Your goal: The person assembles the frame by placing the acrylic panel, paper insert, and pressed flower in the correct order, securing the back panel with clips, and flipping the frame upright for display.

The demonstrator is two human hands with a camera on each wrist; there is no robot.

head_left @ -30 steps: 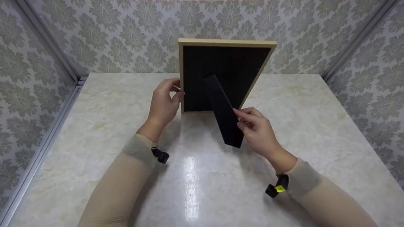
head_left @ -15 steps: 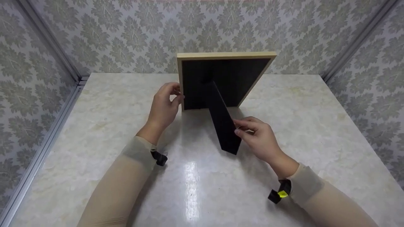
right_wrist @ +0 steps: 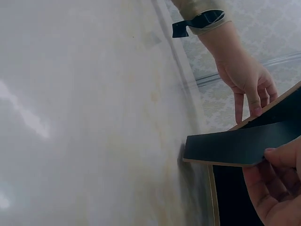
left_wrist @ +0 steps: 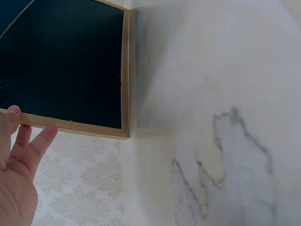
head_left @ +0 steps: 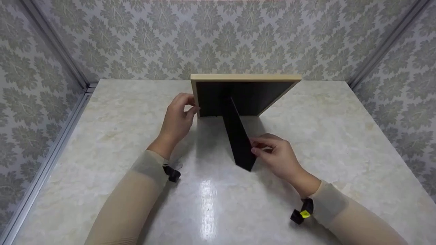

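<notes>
A picture frame (head_left: 246, 78) with a light wood rim stands tilted toward me in the head view, its black back facing me. From that back a black easel leg (head_left: 235, 139) slants down toward the tabletop. My left hand (head_left: 177, 119) holds the frame's left side, thumb on the back of the rim; in the left wrist view its fingers (left_wrist: 44, 139) lie along the wood. With thumb and fingertips, my right hand (head_left: 277, 156) pinches the right edge of the leg near its lower end. The right wrist view shows this pinch on the leg (right_wrist: 221, 148) closely. The frame's front is hidden.
A pale marbled tabletop (head_left: 136, 98) lies under both hands. Patterned wallpaper (head_left: 163, 37) covers the walls behind and at both sides, with metal rails (head_left: 51, 156) along the left edge. Small black devices (head_left: 172, 173) are strapped to both wrists.
The frame's top edge has come down and toward me, so the frame leans further back. The leg's tip and my right hand have moved lower and nearer. My left hand stays on the side rim.
</notes>
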